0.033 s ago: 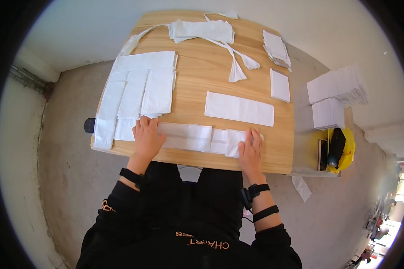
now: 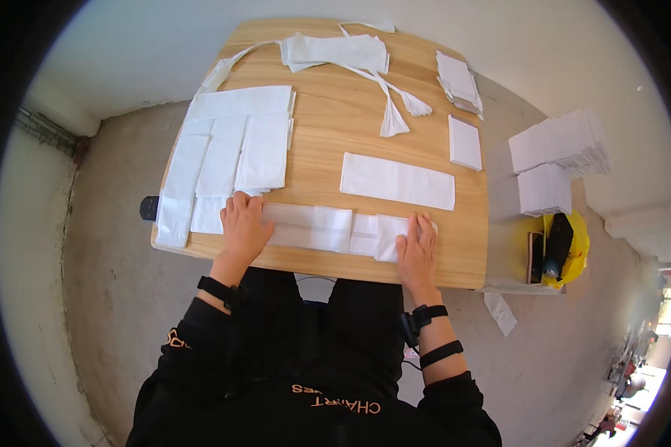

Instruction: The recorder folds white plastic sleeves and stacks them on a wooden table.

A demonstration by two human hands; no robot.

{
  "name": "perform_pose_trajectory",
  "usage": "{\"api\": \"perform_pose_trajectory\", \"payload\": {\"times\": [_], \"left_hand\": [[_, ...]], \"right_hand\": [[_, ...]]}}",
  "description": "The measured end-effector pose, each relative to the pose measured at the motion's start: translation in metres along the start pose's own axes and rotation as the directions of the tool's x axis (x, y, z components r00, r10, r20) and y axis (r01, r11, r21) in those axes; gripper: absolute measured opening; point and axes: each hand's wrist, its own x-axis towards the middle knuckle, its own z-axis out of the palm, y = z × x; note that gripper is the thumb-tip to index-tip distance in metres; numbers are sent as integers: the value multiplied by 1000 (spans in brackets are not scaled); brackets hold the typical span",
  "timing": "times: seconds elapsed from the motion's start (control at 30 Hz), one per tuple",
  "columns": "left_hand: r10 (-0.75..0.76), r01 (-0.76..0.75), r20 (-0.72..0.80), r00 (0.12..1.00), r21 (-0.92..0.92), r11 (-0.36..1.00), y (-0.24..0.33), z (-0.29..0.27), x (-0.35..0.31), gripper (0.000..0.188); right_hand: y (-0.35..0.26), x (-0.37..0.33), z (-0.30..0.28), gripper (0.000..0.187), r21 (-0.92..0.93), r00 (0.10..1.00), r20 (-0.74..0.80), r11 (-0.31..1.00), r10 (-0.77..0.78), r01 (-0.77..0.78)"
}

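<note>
A long strip of thin, partly see-through white sheet (image 2: 294,226) lies along the near edge of the wooden table. White folded pieces (image 2: 332,229) lie across its middle and right part. My left hand (image 2: 243,227) rests palm down on the strip's left end, fingers stretched out. On the right end, my right hand (image 2: 417,246) presses with its fingers laid flat over the white layer. Just beyond the strip is a flat white rectangular piece (image 2: 397,181), untouched. Left of it, overlapping flat white sheets (image 2: 242,141) reach close to my left fingertips.
At the table's (image 2: 320,134) far side lies a stack of white strips (image 2: 335,51) with twisted bands. Small white stacks (image 2: 465,141) sit along the right edge. Beyond stand taller white stacks (image 2: 544,190) and a yellow bag (image 2: 576,249). A white piece (image 2: 501,313) lies on the floor.
</note>
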Motion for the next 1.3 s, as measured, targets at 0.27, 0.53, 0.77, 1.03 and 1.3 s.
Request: {"api": "perform_pose_trajectory", "payload": {"times": [0.27,0.53,0.77,1.03,1.3], "left_hand": [[133,-133,-5,991,-51,990,-2,1,7,21],[-73,95,60,995,-684,723,73,-37,-13,46],[151,-22,86,985,-801,599,138,-51,-15,51],[147,-13,107,983,-764,645,152,-60,-24,51],[314,-215,-3,949,-734,644,142,-48,-39,53]], "right_hand": [[7,3,-15,49,291,998,36,955,52,-60],[-75,-18,-58,53,742,997,68,666,39,-76],[-132,-7,-50,73,531,981,-184,846,55,52],[-139,-9,-44,80,528,929,-364,835,59,154],[-118,-17,-36,43,798,903,-161,591,399,-119]]}}
